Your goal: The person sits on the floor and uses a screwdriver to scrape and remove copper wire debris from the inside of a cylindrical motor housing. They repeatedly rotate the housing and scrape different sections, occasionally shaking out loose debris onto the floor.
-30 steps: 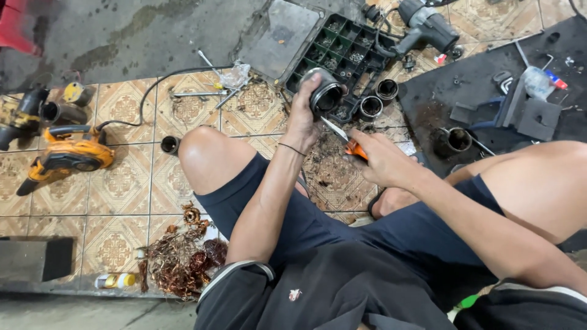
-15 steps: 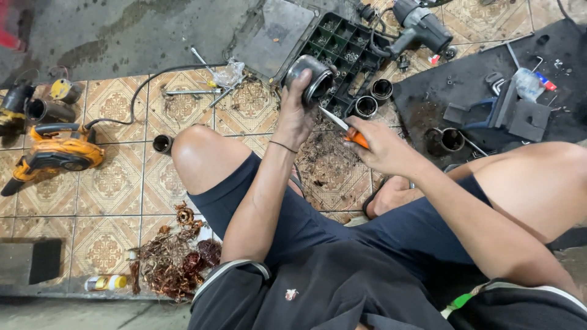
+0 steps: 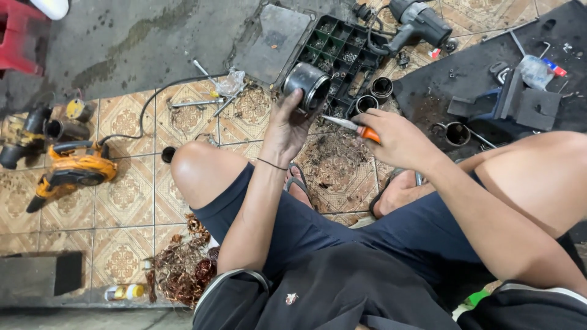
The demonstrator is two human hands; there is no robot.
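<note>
My left hand (image 3: 286, 125) grips a grey metal cylinder (image 3: 307, 84), a hollow motor stator, held up in front of me with its open end turned right. My right hand (image 3: 394, 137) holds an orange-handled tool (image 3: 353, 126) whose metal tip points left at the cylinder's opening. Both hands hover over patterned floor tiles littered with bits of copper wire (image 3: 333, 160). I sit with my knees spread, sandalled feet below the hands.
A black compartment tray (image 3: 342, 55) and grey lid (image 3: 273, 43) lie behind the hands, with two similar cylinders (image 3: 374, 95) beside it. A dark power tool (image 3: 419, 21) lies at top right. An orange blower (image 3: 70, 174) sits left. A copper wire pile (image 3: 183, 269) lies lower left.
My left hand has lifted the cylinder slightly and turned its opening toward the tool. The right hand has followed, with the tool tip still at the cylinder's mouth.
</note>
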